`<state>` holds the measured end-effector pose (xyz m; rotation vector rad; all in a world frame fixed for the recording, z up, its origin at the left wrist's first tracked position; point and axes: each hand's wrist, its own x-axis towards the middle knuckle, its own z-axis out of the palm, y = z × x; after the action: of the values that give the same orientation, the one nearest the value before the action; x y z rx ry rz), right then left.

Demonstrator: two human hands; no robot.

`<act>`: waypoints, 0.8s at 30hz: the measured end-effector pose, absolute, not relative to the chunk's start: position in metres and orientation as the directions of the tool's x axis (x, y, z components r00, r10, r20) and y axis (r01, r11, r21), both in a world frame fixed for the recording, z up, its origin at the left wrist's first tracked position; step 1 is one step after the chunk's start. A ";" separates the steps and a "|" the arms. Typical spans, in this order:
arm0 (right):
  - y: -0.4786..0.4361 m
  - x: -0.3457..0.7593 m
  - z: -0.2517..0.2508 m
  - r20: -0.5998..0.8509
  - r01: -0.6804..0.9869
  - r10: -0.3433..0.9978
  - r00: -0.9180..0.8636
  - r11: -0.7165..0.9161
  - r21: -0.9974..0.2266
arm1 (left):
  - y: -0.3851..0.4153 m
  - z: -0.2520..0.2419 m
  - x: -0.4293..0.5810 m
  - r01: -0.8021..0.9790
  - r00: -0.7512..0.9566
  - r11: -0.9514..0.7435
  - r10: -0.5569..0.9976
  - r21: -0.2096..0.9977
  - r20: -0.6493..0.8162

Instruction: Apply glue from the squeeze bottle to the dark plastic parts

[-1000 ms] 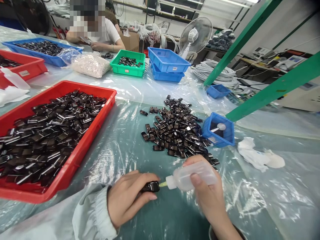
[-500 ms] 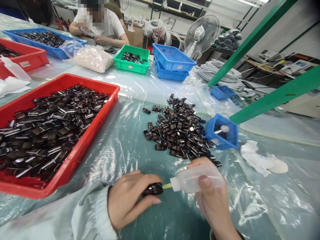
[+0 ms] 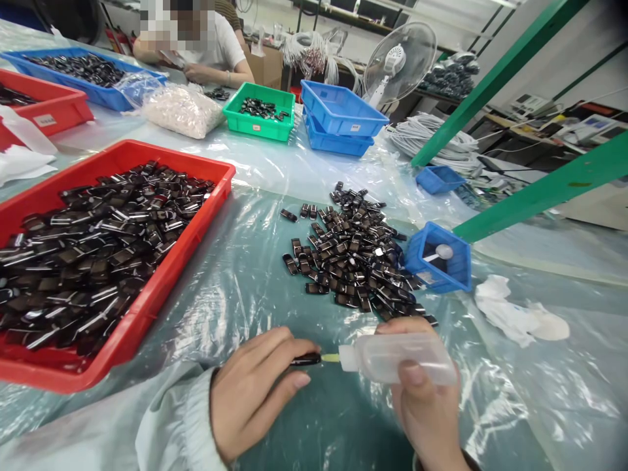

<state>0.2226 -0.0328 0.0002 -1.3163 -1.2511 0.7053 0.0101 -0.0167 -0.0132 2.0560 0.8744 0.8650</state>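
Between the thumb and fingers of my left hand (image 3: 262, 386) is a small glossy black plastic case (image 3: 306, 359), seen edge-on and partly covered by the fingers. My right hand (image 3: 429, 399) is wrapped round a translucent squeeze bottle (image 3: 405, 358) with a white cap, lying nearly level. Its thin yellowish nozzle (image 3: 330, 358) points left, and the tip meets the end of the black case. Just beyond my hands lies a loose pile of similar black cases (image 3: 353, 255) on the plastic-covered table (image 3: 255, 261).
A red tray (image 3: 161, 288) heaped with black cases stands at left. A small blue bin (image 3: 441, 278) with a spoon and a crumpled white tissue (image 3: 515, 314) are at right. Farther back are a green tray (image 3: 258, 129), stacked blue trays (image 3: 338, 127), green posts (image 3: 540, 183) and a seated person.
The black case in my left hand has turned from showing its broad face to lying edge-on. The bottle has moved slightly right and levelled, its nozzle still at the case.
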 end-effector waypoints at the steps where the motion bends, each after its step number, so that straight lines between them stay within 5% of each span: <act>1: -0.033 0.222 0.000 0.284 0.272 0.920 0.270 0.210 -0.939 | -0.017 -0.013 0.010 0.303 0.537 -0.499 0.793 0.812 0.287; 9: -0.036 0.224 -0.005 0.342 0.266 0.902 0.263 0.274 -0.924 | -0.014 -0.015 0.008 0.329 0.479 -0.498 0.820 0.803 0.312; 24: -0.034 0.230 -0.008 0.132 0.113 0.972 0.194 0.111 -0.987 | -0.015 -0.014 0.008 0.302 0.478 -0.533 0.802 0.791 0.358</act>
<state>0.2301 -0.0344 -0.0081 -1.2795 -1.1859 0.9210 0.0081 -0.0153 -0.0135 2.0659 0.9097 0.9748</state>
